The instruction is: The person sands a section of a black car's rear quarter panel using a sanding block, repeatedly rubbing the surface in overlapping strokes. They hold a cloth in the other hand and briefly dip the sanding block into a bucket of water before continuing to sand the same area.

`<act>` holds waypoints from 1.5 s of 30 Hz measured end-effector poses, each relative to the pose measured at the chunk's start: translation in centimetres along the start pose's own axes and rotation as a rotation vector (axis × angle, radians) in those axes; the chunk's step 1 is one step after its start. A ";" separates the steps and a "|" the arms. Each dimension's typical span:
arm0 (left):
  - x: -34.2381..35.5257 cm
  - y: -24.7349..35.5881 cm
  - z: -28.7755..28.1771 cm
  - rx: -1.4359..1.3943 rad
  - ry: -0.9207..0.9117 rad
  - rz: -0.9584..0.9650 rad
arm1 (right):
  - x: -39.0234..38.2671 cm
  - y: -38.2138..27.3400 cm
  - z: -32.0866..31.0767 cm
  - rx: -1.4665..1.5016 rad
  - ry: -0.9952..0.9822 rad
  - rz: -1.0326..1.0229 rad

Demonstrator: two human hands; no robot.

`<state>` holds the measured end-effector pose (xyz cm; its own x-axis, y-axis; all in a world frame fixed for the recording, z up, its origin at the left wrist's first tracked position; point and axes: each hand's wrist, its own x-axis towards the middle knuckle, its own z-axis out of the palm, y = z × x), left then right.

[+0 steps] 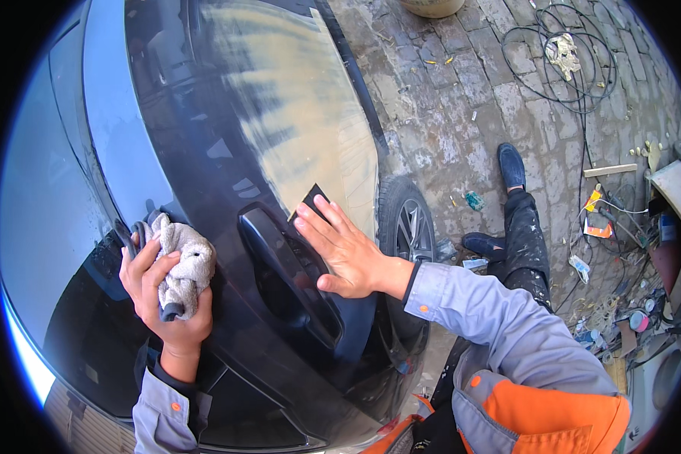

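Observation:
My left hand (155, 284) grips a bunched grey cloth (187, 261) by the side window of a dark car. Dark bits poke out from the cloth's upper and lower ends; what they are I cannot make out. On the door, just above the black door handle (284, 272), my right hand (340, 246) lies with its fingers stretched over a dark sheet of sandpaper (311, 198). The palm hides most of that sheet. Beyond the fingertips spreads a beige, streaky filler patch (295, 98) on the dark car panel (181, 98).
A car wheel (412, 231) stands below the panel. Stone paving (439, 113) bears a coiled black cable (575, 98), a wooden strip (610, 171) and, at right, a heap of litter (605, 325). My legs and dark shoes (511, 166) are beside the car.

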<state>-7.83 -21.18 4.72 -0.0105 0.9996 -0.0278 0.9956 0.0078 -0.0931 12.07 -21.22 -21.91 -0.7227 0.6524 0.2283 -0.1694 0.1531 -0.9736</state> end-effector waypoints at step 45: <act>0.4 -0.2 0.1 -0.034 0.004 -0.010 | -0.5 0.3 0.5 -0.015 0.019 -0.041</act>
<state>-8.07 -20.80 4.59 -0.0196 0.9996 -0.0226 0.9980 0.0182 -0.0598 12.09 -21.87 -22.31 -0.7024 0.6595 0.2677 -0.1880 0.1909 -0.9634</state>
